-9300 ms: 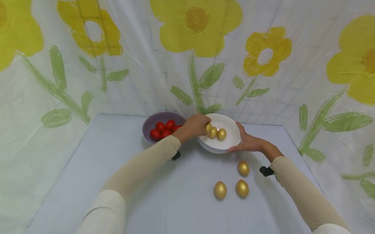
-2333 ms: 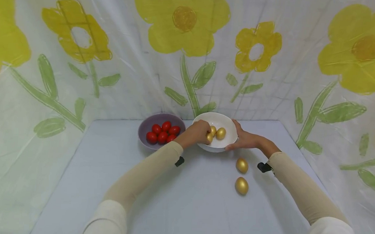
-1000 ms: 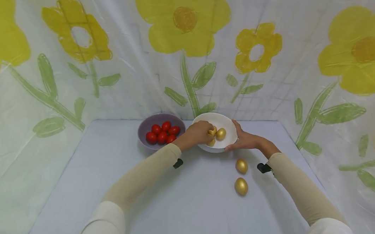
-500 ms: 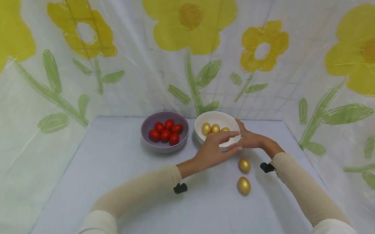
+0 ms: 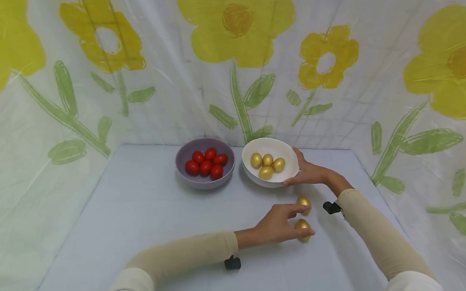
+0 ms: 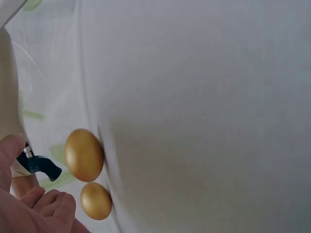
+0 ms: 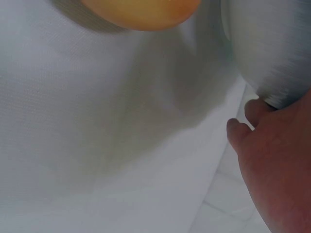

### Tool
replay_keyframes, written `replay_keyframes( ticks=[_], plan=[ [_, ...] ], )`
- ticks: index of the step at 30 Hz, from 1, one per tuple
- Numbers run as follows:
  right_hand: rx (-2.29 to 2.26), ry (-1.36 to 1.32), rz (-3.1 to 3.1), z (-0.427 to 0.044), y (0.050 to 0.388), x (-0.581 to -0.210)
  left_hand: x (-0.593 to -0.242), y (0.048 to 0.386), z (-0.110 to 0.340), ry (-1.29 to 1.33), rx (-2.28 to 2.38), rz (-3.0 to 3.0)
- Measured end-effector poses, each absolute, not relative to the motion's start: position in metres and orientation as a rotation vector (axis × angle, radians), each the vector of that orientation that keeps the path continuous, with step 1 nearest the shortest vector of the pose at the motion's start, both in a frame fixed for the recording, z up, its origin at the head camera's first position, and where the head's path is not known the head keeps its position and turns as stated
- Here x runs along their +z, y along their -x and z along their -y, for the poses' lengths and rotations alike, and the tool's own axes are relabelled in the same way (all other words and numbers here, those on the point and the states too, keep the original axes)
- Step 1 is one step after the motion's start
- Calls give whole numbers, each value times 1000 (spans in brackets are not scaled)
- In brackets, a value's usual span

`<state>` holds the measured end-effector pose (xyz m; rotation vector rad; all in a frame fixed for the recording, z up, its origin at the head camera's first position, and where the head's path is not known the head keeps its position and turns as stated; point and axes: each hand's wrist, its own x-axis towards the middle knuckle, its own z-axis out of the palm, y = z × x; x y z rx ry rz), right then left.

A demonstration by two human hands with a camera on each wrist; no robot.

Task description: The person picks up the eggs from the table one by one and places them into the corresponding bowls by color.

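Observation:
My left hand is over the table with thumb and fingers spread beside the nearer gold egg, partly covering it; I cannot tell whether they touch. A second gold egg lies just behind, near the fingertips. The left wrist view shows both, the larger-looking egg away from the hand. My right hand grips the right side of the white bowl, thumb low and fingers behind the rim. Inside that bowl sit several gold eggs. In the right wrist view, the fingers curl against the bowl's wall.
A purple bowl with several red egg-shaped pieces stands to the left of the white bowl. A pale cloth covers the table. Behind it hangs a white sheet printed with yellow flowers.
One gold egg has gone from the table into the white bowl. My left hand has let go there and moved forward-right toward the two eggs on the cloth. The right hand keeps its grip.

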<state>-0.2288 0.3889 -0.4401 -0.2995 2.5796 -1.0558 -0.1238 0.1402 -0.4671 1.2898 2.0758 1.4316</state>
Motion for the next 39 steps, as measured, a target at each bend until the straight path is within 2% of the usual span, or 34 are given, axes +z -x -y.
replay_keyframes(
  ticks=[10, 39],
  plan=[
    [-1025, 247, -2594, -388, 228, -435, -480, 123, -146, -1349, 1180, -2200],
    [-1033, 238, -2579, -387, 226, -438, -489, 126, -154, -1456, 1035, -2137]
  ],
)
